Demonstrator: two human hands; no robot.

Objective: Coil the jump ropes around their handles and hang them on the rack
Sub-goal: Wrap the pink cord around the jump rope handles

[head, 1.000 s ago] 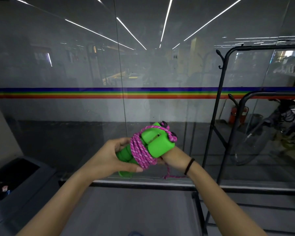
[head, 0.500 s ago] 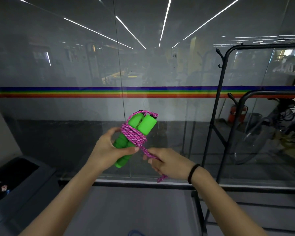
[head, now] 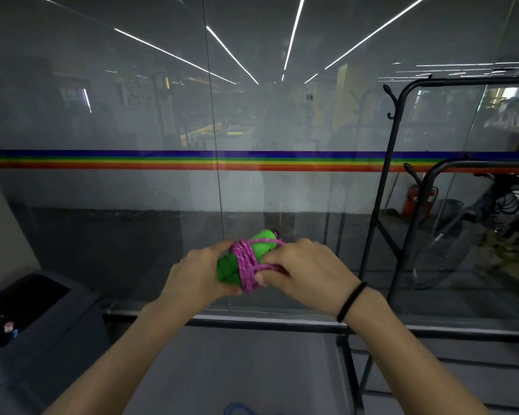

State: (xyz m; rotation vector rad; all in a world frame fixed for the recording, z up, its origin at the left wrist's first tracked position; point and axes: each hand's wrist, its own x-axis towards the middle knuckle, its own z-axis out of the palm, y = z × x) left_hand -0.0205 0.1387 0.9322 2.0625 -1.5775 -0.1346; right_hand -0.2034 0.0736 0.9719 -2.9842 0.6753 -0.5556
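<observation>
Two bright green foam handles (head: 259, 247) lie side by side with a pink rope (head: 246, 265) coiled tightly around their middle. My left hand (head: 197, 274) grips the near end of the handles from the left. My right hand (head: 307, 269) covers the right side of the bundle and pinches the loose end of the rope against it. The black metal rack (head: 384, 187) with hooks stands to the right, apart from both hands.
A glass wall (head: 162, 130) with a rainbow stripe is straight ahead. A dark bin (head: 27, 313) sits low at the left. A bicycle (head: 477, 229) stands behind the glass at the right. A bit of blue rope (head: 237, 408) shows at the bottom edge.
The bundle has dropped lower and turned flatter. My right hand has come back from below, bringing the rope end onto the coil, and now rests against the handles.
</observation>
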